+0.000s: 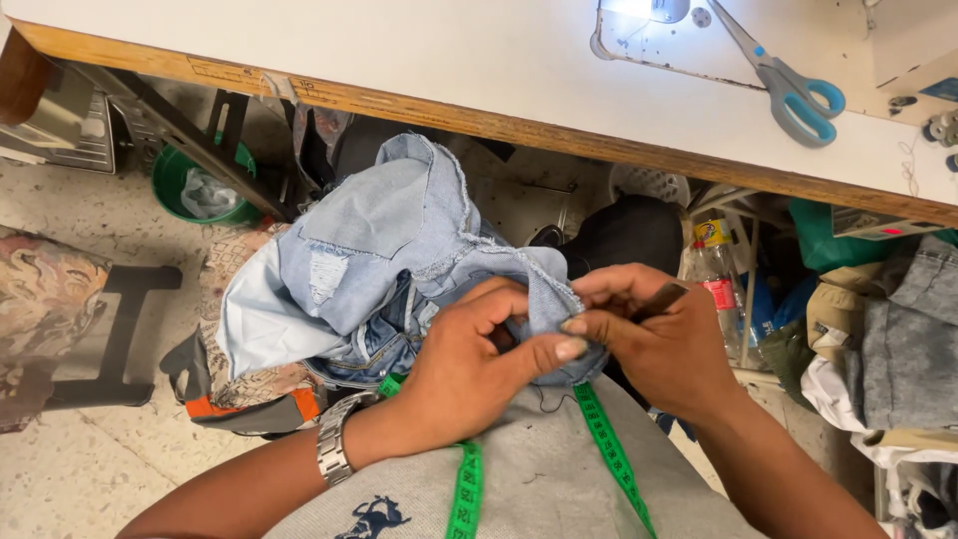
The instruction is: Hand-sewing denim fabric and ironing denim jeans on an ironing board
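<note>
A pale blue denim garment [369,250] with frayed edges lies bunched on my lap below the table edge. My left hand [469,369], with a metal watch at the wrist, pinches a fold of its frayed hem. My right hand [659,339] grips the same hem from the right and also holds a small dark tool [661,297] between the fingers; what kind of tool is unclear. The two hands touch at the thumbs. A green measuring tape [464,494] hangs around my neck over my grey shirt.
A white sewing table [399,60] with a wooden edge spans the top; blue-handled scissors [793,90] lie on it at the right. Below are a green bucket [190,185], a plastic bottle [714,265], piled clothes [898,339] at the right and a patterned cushion [40,299] at the left.
</note>
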